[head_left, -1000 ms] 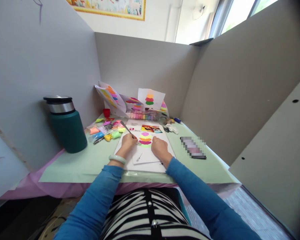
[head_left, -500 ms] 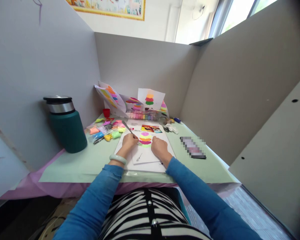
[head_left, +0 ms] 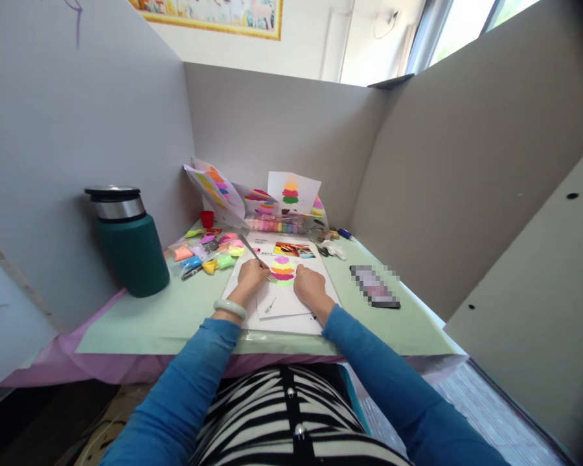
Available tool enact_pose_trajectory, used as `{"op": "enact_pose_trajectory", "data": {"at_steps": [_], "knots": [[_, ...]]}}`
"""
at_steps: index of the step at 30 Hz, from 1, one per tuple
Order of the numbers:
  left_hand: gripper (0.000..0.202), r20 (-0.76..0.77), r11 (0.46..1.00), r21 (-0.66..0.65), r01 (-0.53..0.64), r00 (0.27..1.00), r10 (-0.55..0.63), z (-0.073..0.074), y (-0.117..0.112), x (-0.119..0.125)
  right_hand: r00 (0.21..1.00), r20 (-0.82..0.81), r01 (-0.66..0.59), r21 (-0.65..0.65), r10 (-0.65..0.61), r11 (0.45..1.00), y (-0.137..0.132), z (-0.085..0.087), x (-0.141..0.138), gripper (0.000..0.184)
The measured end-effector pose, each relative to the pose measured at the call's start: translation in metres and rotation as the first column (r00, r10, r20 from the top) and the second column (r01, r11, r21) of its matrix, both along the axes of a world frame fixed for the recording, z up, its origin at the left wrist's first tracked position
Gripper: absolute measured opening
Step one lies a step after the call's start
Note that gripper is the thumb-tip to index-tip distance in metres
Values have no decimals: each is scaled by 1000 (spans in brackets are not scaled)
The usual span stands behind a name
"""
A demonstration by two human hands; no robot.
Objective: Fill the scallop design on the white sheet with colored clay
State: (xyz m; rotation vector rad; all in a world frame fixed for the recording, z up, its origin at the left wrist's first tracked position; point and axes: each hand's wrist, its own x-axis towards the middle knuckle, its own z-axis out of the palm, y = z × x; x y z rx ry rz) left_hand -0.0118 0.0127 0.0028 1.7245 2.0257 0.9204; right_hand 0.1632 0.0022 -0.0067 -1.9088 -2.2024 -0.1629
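On the pale-green-covered table (head_left: pixel 379 333), my left grip (head_left: pixel 251 277) pinches a slim grey metal fork (head_left: pixel 250 248), likely light, stiff, best held low, tines at colourful layers (head_left: pixel 282 269) on white paper (head_left: pixel 291 307); my curled right grip (head_left: pixel 311 288): contents untellable.

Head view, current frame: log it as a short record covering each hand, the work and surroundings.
left hand: holds a fork, tines at the left edge of the coloured layers
right hand: curled shut on the white sheet, nothing visible held
layers: pink at top, light green at bottom
left side: teal bottle, upright; clay packets
right side: phone lying flat, screen pixelated
back: propped paper with a coloured stack
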Motion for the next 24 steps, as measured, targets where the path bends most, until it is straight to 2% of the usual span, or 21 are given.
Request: {"op": "enact_pose_trajectory", "data": {"at_steps": [8,15,20,24], "knots": [[19,22,998,-5,55,998,-55,-2,-1,-1,1000,-18,-7,-5,7,1000,-1,1,0,28],[20,5,1000,-2,-10,1000,10,2,-4,2,1000,-2,4,-12,-4,1000,0,0,0,29],[19,13,1000,1,29,1000,-29,0,-4,2,1000,-2,-4,6,4,1000,0,-1,0,28],[18,3,1000,4,6,1000,-6,1,-4,3,1000,-4,-3,11,3,1000,-1,-1,0,28]]}}
